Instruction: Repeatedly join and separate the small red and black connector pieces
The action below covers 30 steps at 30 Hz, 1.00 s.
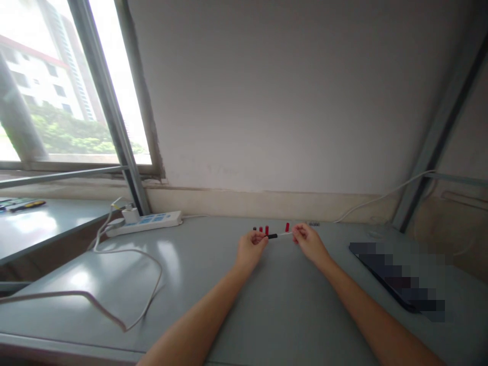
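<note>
A slim pen-like stick (272,236), black on its left part and whitish on its right, spans the gap between my two hands above the desk. My left hand (251,250) pinches the black end. The fingers of my right hand (308,243) close on the pale end, where a bit of red shows at the fingertips; I cannot make out what that red is. Just behind my left hand stand small upright red cylinders (267,230) and a dark one (254,229). Another red cylinder (287,227) stands apart, close to my right hand.
A white power strip (162,219) lies at the back left, its cable (156,284) looping over the grey desk (183,300). A dark, pixelated flat object (392,277) rests to the right. Behind the desk rises a wall, with metal posts (430,127) at both sides.
</note>
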Tool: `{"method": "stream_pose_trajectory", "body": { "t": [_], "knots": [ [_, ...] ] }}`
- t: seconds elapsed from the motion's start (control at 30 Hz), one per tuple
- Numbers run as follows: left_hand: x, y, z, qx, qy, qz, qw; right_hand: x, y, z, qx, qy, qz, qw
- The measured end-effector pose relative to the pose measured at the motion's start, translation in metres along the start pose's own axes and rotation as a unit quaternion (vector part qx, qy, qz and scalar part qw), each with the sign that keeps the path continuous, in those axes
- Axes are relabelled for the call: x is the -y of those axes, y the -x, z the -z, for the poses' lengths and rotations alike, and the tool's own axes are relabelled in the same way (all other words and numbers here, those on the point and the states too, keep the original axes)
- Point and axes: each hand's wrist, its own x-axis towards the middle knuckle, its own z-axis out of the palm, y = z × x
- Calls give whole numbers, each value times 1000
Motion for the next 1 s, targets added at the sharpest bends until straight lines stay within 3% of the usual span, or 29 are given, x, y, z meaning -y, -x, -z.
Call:
{"method": "stream_pose_trajectory", "body": {
  "t": [0.47, 1.0],
  "knots": [
    [-19, 10, -1, 29, 71, 127, 989, 2, 2, 5, 13, -108, -77, 991],
    [-16, 14, 2, 64, 130, 165, 976, 7, 4, 4, 20, -105, -96, 990]
  ]
}}
